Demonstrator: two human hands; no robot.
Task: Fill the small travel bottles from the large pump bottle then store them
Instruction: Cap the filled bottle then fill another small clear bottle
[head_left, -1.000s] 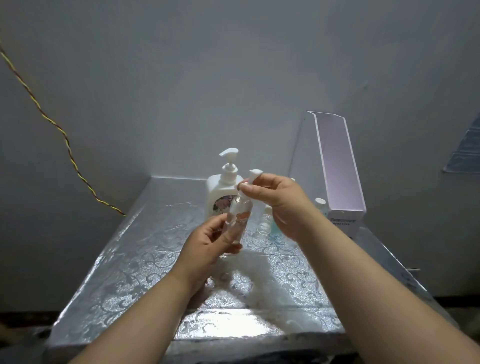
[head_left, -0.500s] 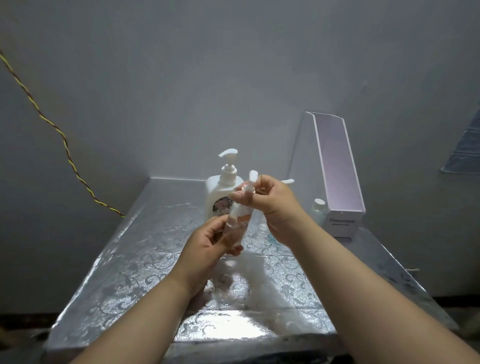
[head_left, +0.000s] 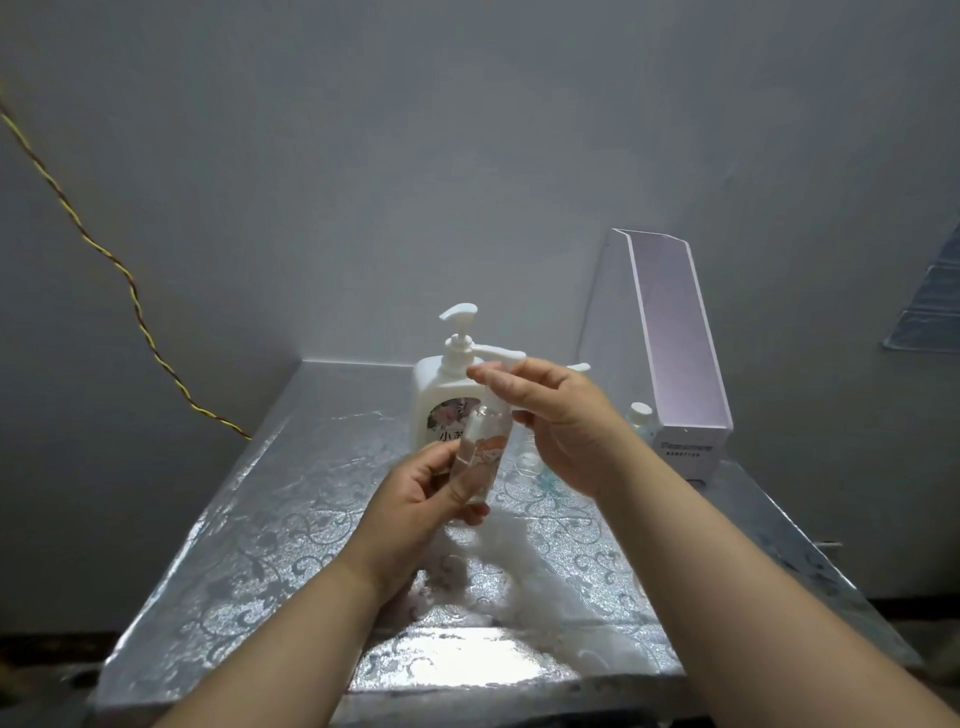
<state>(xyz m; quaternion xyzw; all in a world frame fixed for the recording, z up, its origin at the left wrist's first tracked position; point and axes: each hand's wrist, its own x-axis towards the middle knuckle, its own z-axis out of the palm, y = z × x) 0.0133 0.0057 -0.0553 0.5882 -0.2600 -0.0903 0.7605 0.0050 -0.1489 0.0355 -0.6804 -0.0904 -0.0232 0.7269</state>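
Head view, right hand (head_left: 561, 421) turned cap (head_left: 501, 357) leftward

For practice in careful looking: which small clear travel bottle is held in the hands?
The clear bottle with the orange label: the left hand holds it, the right hand pinches its top. The white-capped small bottle stands beside the white box.

Dim, bluish light; strong glare on the foil tabletop (head_left: 457, 670) below the fingers (head_left: 540, 371); soft focus, edges bowed.
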